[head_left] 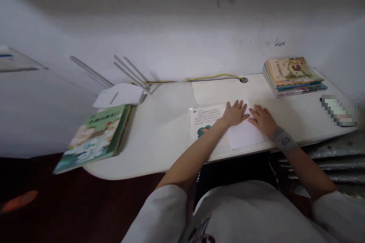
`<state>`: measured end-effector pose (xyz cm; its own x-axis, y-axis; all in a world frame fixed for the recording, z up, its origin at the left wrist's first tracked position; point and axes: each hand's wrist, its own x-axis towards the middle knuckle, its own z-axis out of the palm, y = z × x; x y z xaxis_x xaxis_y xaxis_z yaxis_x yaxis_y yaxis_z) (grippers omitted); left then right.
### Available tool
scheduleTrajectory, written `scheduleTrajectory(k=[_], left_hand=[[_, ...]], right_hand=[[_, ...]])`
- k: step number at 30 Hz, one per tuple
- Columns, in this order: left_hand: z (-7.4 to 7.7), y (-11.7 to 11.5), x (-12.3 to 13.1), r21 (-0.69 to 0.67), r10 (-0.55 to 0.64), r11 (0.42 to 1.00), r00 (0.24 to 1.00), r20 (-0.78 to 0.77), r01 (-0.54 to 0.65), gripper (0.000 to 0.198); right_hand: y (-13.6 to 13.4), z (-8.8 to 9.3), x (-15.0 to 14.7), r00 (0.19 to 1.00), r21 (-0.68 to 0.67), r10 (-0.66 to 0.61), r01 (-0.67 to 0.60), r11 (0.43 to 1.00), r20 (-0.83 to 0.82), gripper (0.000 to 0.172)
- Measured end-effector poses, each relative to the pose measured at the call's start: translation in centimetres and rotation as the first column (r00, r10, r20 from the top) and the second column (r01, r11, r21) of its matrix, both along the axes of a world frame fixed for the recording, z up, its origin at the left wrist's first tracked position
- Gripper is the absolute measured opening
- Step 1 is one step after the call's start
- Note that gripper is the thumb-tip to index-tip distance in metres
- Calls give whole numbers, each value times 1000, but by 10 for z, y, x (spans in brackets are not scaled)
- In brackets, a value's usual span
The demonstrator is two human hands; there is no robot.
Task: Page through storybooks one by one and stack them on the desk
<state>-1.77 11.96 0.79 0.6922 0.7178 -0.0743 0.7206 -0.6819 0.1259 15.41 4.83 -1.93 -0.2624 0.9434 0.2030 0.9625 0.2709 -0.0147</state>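
Observation:
An open book (207, 121) lies on the white desk, its left page printed with text and a green picture. Over its right side is a blank white sheet (245, 134); I cannot tell whether it is loose or a page. My left hand (235, 113) rests flat near the middle of the book, fingers spread, partly on the white sheet. At the sheet's right edge my right hand (264, 119) lies palm down with its fingers apart. A grey band (283, 139) is round the right wrist.
A stack of books (295, 74) stands at the back right, with a blurred-out phone (338, 111) before it. At the left are a white router (119, 95) with antennas and green picture books (94, 134) overhanging the desk (159, 140). A yellow cable (211, 78) runs along the wall.

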Motion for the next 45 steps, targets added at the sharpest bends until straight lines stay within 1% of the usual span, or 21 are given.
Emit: scheduleTrajectory(k=[5,8,10,12,14,17,19,21,22,24,26,28,30,33,36,45], left_hand=[[-2,4,6,-11,-13,1000,1000,0,13,59],[-2,3,11,10,-24,1000,999,26,24,60],[-1,0,9,57,-6,998,998,65,2,62],[1,-5,0,113,43,992,992,116,-56,64],[2,-11,-21,146,108,980,979,170,-133,65],[-4,-23,-68,124,233,954,936,263,-273,67],[-13,-31,-102,79,328,923,879,347,-376,67],[-24,-37,-129,25,394,892,805,443,-450,66],[-29,-39,-139,-7,415,882,768,488,-472,66],[-37,-41,-150,-72,439,871,702,561,-487,63],[-40,-41,-154,-123,454,864,649,611,-488,60],[-41,-40,-154,-154,468,854,605,644,-497,60],[-40,-40,-153,-179,483,844,572,663,-505,61],[-38,-42,-152,-214,498,837,538,680,-504,62],[-38,-43,-152,-240,513,830,521,682,-503,64],[-41,-41,-150,-186,481,847,570,666,-498,64]], right_hand=[[1,-2,1,1000,-5,-9,8,1000,-26,53],[1,-2,2,1000,-19,-6,5,1000,-31,52],[1,-3,2,1000,-21,-2,1,1000,-31,52],[1,-3,3,999,-18,7,-8,1000,-32,52],[1,-5,4,999,-13,15,-15,1000,-37,52],[1,-5,5,998,-7,12,-13,1000,-68,53],[1,-3,6,995,4,13,-13,1000,-100,51],[0,1,4,992,36,32,-28,999,-123,48],[-2,5,1,990,54,53,-46,997,-130,46],[-6,11,-8,983,70,123,-115,991,-134,45],[-13,18,-22,967,37,223,-220,975,-123,47],[-19,22,-40,946,-20,309,-312,950,-99,53],[-23,26,-59,933,-73,352,-357,931,-68,58],[-24,28,-78,935,-124,354,-355,927,-29,60],[-23,28,-81,939,-147,342,-341,929,-13,60],[-28,19,-73,950,-136,313,-311,941,-8,56]])
